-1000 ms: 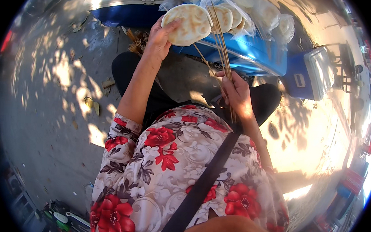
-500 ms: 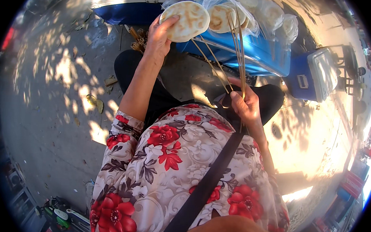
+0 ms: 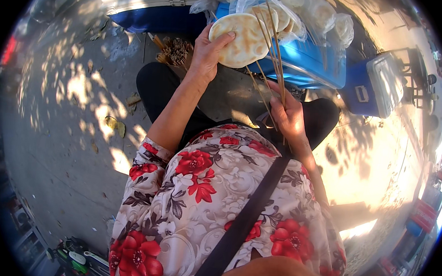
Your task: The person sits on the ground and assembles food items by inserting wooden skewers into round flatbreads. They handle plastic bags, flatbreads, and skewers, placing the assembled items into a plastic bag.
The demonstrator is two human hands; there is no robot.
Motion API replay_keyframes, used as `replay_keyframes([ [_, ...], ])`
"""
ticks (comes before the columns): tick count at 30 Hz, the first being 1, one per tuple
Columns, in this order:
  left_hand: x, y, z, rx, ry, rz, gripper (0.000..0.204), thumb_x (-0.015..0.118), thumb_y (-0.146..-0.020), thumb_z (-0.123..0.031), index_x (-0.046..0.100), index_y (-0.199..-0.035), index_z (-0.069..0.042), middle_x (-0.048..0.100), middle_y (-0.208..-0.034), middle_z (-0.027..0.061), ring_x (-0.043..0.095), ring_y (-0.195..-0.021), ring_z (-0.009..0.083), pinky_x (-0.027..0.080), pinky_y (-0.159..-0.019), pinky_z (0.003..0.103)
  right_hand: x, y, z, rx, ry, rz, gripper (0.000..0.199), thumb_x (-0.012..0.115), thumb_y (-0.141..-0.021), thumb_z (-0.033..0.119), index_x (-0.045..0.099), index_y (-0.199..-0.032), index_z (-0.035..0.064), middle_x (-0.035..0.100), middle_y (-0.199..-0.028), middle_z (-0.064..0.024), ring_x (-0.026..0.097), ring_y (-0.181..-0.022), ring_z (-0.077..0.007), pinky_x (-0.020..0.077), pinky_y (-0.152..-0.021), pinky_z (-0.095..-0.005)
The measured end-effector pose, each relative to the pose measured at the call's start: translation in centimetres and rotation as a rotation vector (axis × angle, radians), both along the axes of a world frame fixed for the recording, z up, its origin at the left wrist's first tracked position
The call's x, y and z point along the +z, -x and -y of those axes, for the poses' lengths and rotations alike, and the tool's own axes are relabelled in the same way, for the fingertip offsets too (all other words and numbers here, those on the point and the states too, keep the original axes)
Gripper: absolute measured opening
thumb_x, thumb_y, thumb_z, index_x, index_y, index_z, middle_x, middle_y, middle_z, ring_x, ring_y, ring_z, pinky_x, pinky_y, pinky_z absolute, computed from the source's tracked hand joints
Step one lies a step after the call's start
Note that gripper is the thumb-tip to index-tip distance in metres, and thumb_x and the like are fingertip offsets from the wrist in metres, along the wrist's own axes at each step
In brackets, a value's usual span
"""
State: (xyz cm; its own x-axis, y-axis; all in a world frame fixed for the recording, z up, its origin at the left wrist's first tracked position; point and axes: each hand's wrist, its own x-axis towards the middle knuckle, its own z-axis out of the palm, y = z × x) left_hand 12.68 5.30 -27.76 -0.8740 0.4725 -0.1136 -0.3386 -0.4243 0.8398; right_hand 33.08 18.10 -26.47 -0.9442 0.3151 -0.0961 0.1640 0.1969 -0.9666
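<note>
My left hand [image 3: 206, 55] pinches a round, browned flatbread [image 3: 240, 43] by its left edge, thumb on top and fingers beneath. In my right hand [image 3: 288, 116] are several thin wooden skewers [image 3: 280, 75], which fan out up and leftward. Some skewer tips reach the lower edge of the flatbread; whether any has gone into it I cannot tell. Just behind the held bread, more flatbreads [image 3: 284, 24] lie in an open clear plastic bag [image 3: 298, 31] on a blue bin [image 3: 317, 68].
A bundle of sticks [image 3: 176, 50] stands beyond my left knee. Further bagged breads [image 3: 321, 14] are on the blue bin's far side. A blue cooler with a white lid [image 3: 387, 84] is at the right, and a blue box [image 3: 155, 18] is at the far left.
My left hand has brought the flatbread rightward and nearer to me, toward the skewers. My right hand has shifted slightly up and left, with the skewers leaning further left.
</note>
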Motion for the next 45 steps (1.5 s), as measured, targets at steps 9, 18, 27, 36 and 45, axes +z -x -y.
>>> replay_keyframes([
  [9, 0.0, -2.4, -1.5, -0.058, 0.057, -0.063, 0.034, 0.068, -0.078, -0.005, 0.053, -0.108, -0.003, 0.062, -0.099, 0.006, 0.063, -0.088, 0.0136, 0.053, -0.075, 0.028, -1.6, 2.1, 0.0, -0.106, 0.056, -0.024, 0.033, 0.052, -0.09, 0.019, 0.053, -0.118, 0.0016, 0.045, -0.057, 0.0011, 0.043, -0.054, -0.0055, 0.0373, -0.05, -0.0242],
  [18, -0.2, -3.0, -2.1, -0.108, 0.105, -0.053, 0.035, 0.068, -0.079, -0.005, 0.053, -0.11, -0.003, 0.062, -0.101, 0.0066, 0.063, -0.089, 0.014, 0.053, -0.076, 0.028, -1.9, 2.3, 0.0, -0.159, 0.017, -0.003, 0.022, 0.051, -0.089, 0.018, 0.053, -0.103, 0.0007, 0.049, -0.058, -0.005, 0.047, -0.055, -0.0091, 0.0402, -0.051, -0.028],
  [27, -1.5, -2.7, -3.8, -0.217, 0.095, -0.045, 0.037, 0.063, -0.086, -0.017, 0.05, -0.119, -0.006, 0.063, -0.104, 0.0059, 0.062, -0.09, 0.0131, 0.05, -0.069, 0.024, -1.6, -1.9, -2.8, -0.188, -0.07, -0.016, 0.02, 0.048, -0.096, 0.019, 0.056, -0.103, 0.0013, 0.048, -0.061, -0.0024, 0.044, -0.054, -0.0082, 0.0381, -0.049, -0.0265],
  [36, -1.5, -2.8, -3.3, -0.359, 0.218, -0.155, 0.038, 0.051, -0.094, -0.024, 0.046, -0.127, -0.007, 0.059, -0.116, 0.0123, 0.062, -0.097, 0.0172, 0.048, -0.073, 0.026, 0.2, 5.8, -16.2, -0.395, -0.521, 0.041, 0.027, 0.046, -0.094, 0.024, 0.058, -0.102, 0.0016, 0.055, -0.064, -0.011, 0.054, -0.058, -0.0202, 0.0425, -0.056, -0.0346],
  [45, -3.0, -2.1, -2.4, -0.278, 0.282, -0.22, 0.031, 0.053, -0.093, -0.016, 0.049, -0.122, -0.005, 0.061, -0.112, 0.0094, 0.063, -0.093, 0.0159, 0.049, -0.068, 0.023, -0.6, 16.4, -19.2, -0.364, -0.847, -0.027, 0.029, 0.047, -0.092, 0.029, 0.058, -0.096, 0.002, 0.063, -0.074, -0.0146, 0.062, -0.066, -0.0264, 0.048, -0.065, -0.0379],
])
